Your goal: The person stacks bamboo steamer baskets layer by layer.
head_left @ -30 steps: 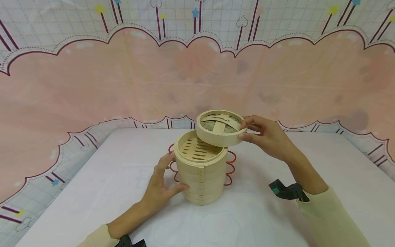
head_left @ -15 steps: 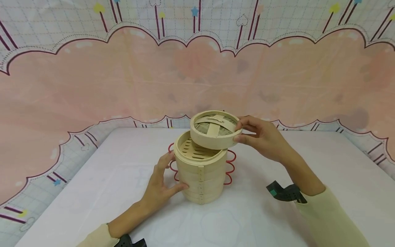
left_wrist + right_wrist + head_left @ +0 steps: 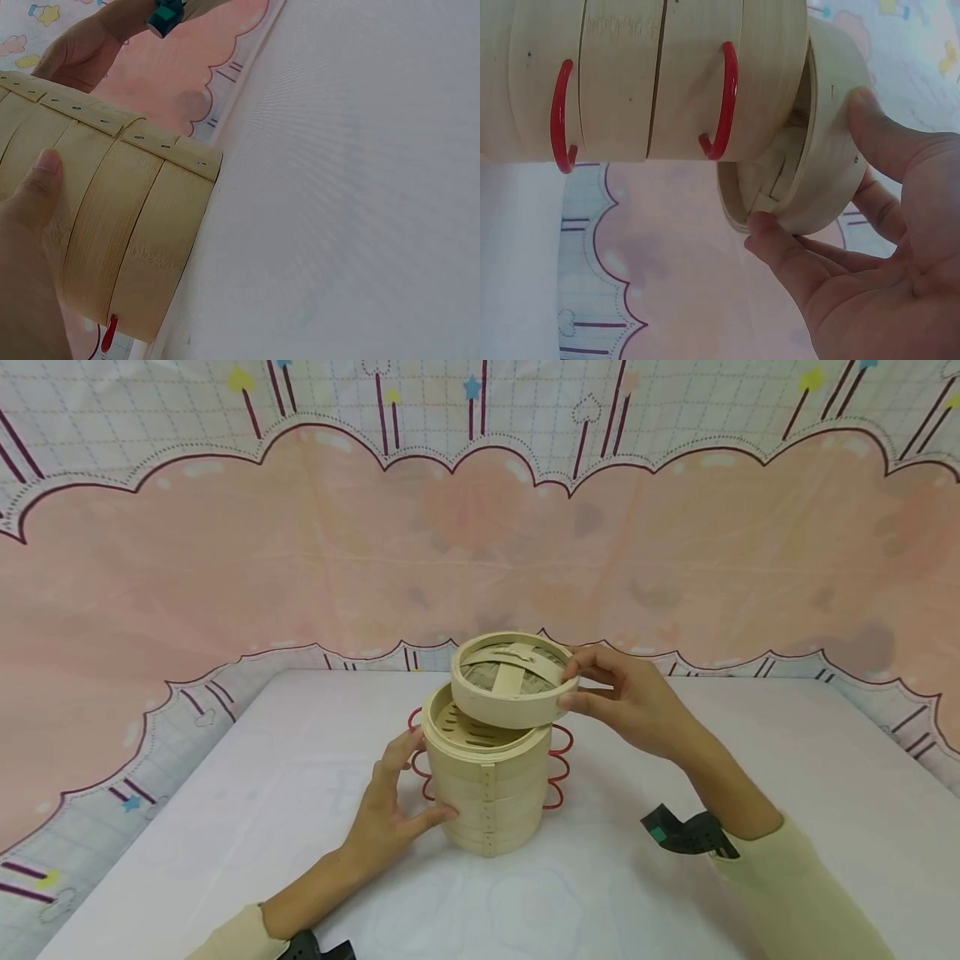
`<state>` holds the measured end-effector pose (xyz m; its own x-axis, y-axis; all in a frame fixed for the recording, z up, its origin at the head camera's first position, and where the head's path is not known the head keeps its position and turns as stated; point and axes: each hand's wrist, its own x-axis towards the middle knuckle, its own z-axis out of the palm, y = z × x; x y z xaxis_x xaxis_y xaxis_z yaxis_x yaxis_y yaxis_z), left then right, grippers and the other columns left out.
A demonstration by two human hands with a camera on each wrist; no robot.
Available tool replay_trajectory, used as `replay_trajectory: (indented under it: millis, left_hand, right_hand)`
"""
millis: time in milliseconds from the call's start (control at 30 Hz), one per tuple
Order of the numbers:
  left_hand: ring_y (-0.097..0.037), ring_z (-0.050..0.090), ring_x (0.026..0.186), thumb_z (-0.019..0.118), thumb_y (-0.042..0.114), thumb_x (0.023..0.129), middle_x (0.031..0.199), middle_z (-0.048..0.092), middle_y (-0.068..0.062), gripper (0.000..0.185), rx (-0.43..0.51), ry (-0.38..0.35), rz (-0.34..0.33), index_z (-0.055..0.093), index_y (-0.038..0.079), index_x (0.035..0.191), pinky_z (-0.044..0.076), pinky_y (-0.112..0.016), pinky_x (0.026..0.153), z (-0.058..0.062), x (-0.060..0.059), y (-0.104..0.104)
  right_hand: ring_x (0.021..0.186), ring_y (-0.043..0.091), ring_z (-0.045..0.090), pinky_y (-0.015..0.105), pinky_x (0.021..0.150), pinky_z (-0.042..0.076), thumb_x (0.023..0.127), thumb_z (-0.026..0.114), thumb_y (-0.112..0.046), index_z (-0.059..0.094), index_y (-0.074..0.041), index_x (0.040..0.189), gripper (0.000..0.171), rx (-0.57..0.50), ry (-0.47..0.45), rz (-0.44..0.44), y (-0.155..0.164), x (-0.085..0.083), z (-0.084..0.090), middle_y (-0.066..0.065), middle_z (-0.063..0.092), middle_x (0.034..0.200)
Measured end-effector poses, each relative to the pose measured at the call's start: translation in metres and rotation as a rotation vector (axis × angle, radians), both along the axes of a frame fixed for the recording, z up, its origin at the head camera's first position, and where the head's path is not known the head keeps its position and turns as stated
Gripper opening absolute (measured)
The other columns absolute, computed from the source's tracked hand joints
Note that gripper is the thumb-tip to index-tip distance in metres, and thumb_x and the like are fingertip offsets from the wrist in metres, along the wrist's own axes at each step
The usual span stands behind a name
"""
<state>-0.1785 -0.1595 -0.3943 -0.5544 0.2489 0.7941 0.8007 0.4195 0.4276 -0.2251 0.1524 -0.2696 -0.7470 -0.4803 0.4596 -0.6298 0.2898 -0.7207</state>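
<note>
A stack of bamboo steamer baskets stands upright on the white table, with red loop handles on its sides. Its top tier is partly uncovered, showing a slatted base. Over the back right of the opening, the woven bamboo steamer lid sits tilted and off-centre. My right hand pinches the lid's right rim, thumb on the outer wall, as the right wrist view shows. My left hand grips the stack's left side, its thumb lying against the front wall.
The white table spreads around the stack. Behind it hangs a printed backdrop cloth with a pink cloud pattern. Dark wrist straps show at both sleeves.
The lid has shifted left and slightly down over the stack, carried by my right hand. The left hand and the stack hold their place.
</note>
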Motion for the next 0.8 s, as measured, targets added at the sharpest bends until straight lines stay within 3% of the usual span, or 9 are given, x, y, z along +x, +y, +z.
replay_trajectory:
  millis: [333,800]
  left_hand:
    - [-0.021,0.044,0.121,0.071,0.051,0.078,0.139,0.043,-0.011,0.089,0.003,0.022,-0.009,0.032,0.004,0.144,0.032,-0.031,0.101,0.0,-0.001,0.0]
    - [-0.021,0.043,0.122,0.07,0.052,0.078,0.139,0.043,-0.01,0.09,-0.002,-0.002,0.005,0.032,0.006,0.145,0.032,-0.031,0.101,-0.002,-0.002,-0.001]
  right_hand:
    - [0.121,0.026,0.053,0.031,0.085,0.051,0.086,0.071,-0.01,0.057,-0.006,0.103,0.022,-0.005,-0.019,0.023,-0.007,0.003,-0.002,0.008,0.056,0.121]
    - [0.127,0.024,0.047,0.029,0.088,0.049,0.086,0.071,-0.01,0.057,-0.004,0.102,0.022,-0.02,-0.012,0.043,-0.014,0.005,-0.003,0.007,0.058,0.122]
